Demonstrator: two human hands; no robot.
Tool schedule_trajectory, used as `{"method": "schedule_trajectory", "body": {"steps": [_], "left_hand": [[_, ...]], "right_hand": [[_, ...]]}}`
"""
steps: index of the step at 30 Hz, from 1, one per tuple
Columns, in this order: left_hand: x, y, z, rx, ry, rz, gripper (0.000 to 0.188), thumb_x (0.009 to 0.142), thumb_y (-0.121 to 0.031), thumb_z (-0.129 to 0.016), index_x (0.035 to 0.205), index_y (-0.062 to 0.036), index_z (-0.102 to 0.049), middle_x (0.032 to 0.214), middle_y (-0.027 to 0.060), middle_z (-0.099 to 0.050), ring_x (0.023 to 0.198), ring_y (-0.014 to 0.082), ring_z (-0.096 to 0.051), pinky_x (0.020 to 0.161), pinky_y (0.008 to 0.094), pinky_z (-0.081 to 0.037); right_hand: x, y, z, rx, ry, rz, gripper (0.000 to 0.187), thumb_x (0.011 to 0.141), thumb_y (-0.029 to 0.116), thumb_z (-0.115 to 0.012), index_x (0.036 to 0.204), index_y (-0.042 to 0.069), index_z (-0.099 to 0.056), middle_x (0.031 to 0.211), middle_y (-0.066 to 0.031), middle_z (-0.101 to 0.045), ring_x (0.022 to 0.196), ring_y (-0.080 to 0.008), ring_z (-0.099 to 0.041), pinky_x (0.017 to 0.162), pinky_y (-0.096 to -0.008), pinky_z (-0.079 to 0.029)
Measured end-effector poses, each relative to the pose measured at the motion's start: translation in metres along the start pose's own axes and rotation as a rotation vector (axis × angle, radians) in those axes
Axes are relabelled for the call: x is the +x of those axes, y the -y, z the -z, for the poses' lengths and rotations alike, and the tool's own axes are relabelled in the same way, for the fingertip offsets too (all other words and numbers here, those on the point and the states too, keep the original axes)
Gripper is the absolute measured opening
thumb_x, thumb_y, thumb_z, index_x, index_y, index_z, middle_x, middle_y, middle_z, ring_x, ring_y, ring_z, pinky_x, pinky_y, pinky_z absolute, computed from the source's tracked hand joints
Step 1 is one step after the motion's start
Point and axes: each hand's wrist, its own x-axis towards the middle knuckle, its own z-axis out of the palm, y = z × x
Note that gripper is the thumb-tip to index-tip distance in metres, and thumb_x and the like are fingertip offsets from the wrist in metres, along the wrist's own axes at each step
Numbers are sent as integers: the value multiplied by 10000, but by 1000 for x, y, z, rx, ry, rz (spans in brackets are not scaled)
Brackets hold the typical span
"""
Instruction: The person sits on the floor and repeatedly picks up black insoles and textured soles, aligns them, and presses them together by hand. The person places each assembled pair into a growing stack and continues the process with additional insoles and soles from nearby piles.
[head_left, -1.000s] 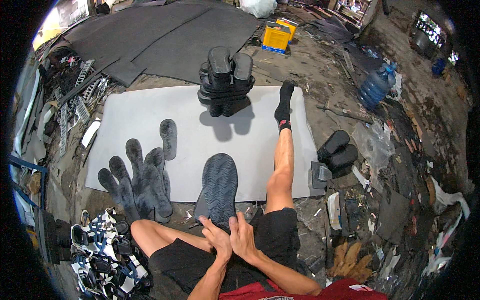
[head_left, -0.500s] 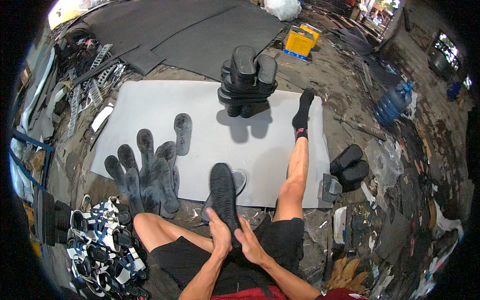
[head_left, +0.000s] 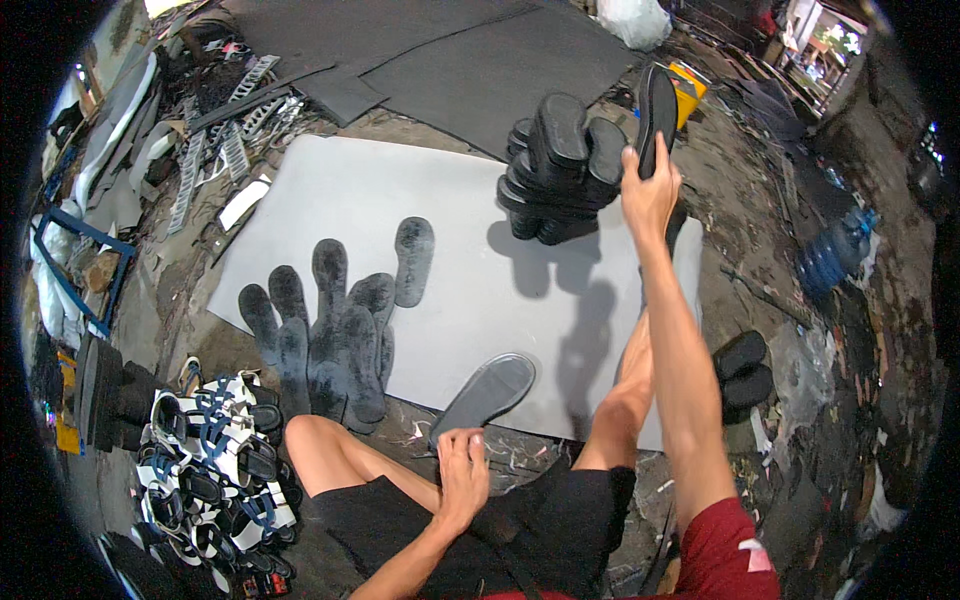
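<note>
while the right hand (head_left: 653, 198) holds up one black sole (head_left: 655, 105) beside the stack, its thumb and fingers closed narrowly around the near end, the left hand (head_left: 463, 482) is low in front of the body. its fingers are curled at the near end of one grey sole (head_left: 490, 392); whether they grip it, i cannot tell. that grey sole lies aslant over the near edge of one white sheet (head_left: 480, 270) on the floor.

one stack (head_left: 550, 185) of black soles rises at the far side of the sheet, two of them standing out on top; the rest overlap too much to count. to the left, at least seven dark soles (head_left: 330, 325) overlap in a fan, with one single sole (head_left: 412, 262) just beside them, nearer the middle. one heap of white and dark sandals (head_left: 215, 470), too tangled to count, is by the bent knee. two black slippers (head_left: 742, 372) are right of the sheet, and one blue bottle (head_left: 838, 255) lies beyond them.
</note>
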Motion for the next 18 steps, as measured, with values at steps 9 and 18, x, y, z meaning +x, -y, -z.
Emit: {"method": "schedule_trajectory", "body": {"steps": [9,18], "left_hand": [[151,78,1,327,-200,-260,575,895,-260,-817,1352,23,-614,1249,248,-614,1201,445,-537,1063,555,-430],[378,168,-3,799,-169,36,1105,841,-346,-890,1627,115,-266,1474,255,-562,1458,427,-409,1200,621,-306]], "right_hand": [[-29,-62,-22,-90,238,-90,554,1168,463,-366,1527,124,-617,1523,-257,-581,1437,-449,-516,1189,-569,-396],[-298,54,240,342,1063,-411,243,1066,176,-652,1186,-13,-746,1128,-182,-770,1051,-329,-729,950,-434,-573]]}}
